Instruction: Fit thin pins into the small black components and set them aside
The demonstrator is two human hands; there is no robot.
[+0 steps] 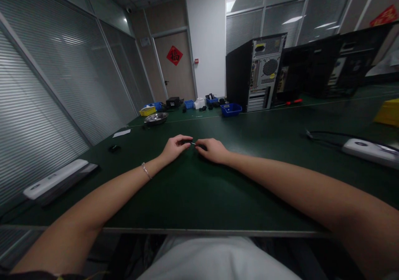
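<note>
Both hands meet low over the middle of the green tabletop (199,196). My left hand (173,150) is closed in a pinch on a small dark piece (187,141), too small to name. Facing it, my right hand (213,150) has its fingers curled together, with what they grip mostly hidden. A thin, light, shiny bit (193,143) spans the narrow gap between the fingertips of the two hands; I cannot tell which hand holds it. A bracelet (146,170) circles my left wrist.
Black computer towers (240,74) stand at the back right, near a red-handled tool (294,102). Blue bins (231,110) and a metal bowl (156,118) sit farther back. White power strips lie left (56,179) and right (370,152). A small black item (114,148) rests left.
</note>
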